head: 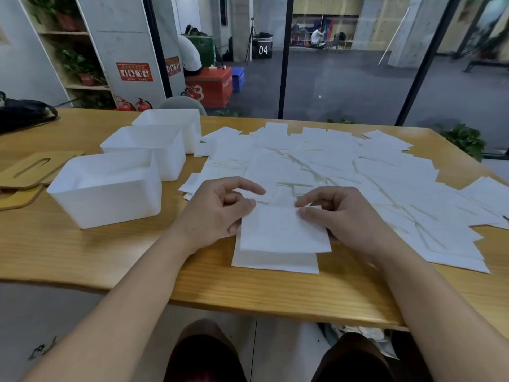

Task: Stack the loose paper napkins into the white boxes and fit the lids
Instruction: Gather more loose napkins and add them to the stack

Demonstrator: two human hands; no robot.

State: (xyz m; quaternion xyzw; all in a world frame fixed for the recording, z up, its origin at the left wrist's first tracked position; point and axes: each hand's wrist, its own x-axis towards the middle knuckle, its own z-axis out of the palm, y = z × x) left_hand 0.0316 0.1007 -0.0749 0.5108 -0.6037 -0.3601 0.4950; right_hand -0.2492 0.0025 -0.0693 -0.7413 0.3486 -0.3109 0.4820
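Nearest, at 6 o'clock: small napkin stack on the table. Just above, one napkin pinched at its far corners by left hand and right hand. Best squared edge to edge over the stack before release. Beyond, 12 to 3 o'clock: loose napkins spread wide. At 10 o'clock: three open white boxes, wooden lids alongside.

three white boxes are seen on the counter, two wooden lids, two hands, dozens of loose napkins, uncountable.
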